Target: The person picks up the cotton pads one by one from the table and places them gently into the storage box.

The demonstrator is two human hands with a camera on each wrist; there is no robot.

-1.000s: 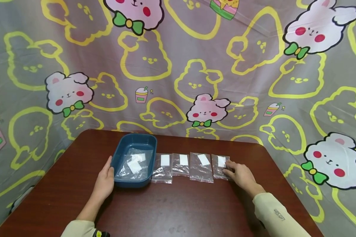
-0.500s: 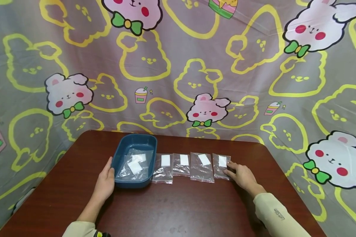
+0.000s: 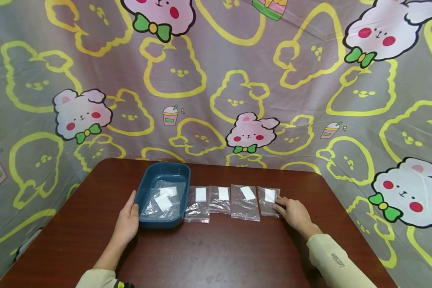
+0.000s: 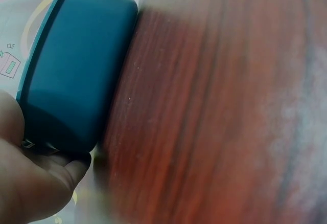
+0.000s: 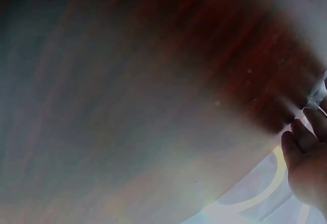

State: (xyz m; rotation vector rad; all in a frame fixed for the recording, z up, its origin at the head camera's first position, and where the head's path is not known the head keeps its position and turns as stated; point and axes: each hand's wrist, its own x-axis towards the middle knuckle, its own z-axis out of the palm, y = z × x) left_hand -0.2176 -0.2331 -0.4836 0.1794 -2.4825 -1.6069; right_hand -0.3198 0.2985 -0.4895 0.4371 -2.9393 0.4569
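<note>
On the left of the table stands a blue rectangular plastic bin (image 3: 144,180), with clear plastic bags (image 3: 151,210) bearing white rectangles overlapping inside it. My left hand (image 3: 127,222) rests along the bin's left outer wall, fingers fairly straight; the left wrist view shows the hand (image 4: 36,178) at the end of the bin (image 4: 82,65). Several more clear bags with white rectangles lie in a row to the right of the bin. My right hand (image 3: 296,214) touches the right edge of the rightmost bag (image 3: 266,210), thumb and forefinger apart; in the right wrist view its fingers (image 5: 306,137) are relaxed beside clear plastic.
Between the bin and the rightmost bag lie a bag (image 3: 198,212) beside the bin, a smaller bag (image 3: 219,206) and a larger bag (image 3: 245,210). The dark brown wooden table (image 3: 216,252) ends at a patterned cloth curtain (image 3: 201,108) behind and at both sides.
Both hands, the bin and the bags hold practically the same places; only the camera view shifts slightly.
</note>
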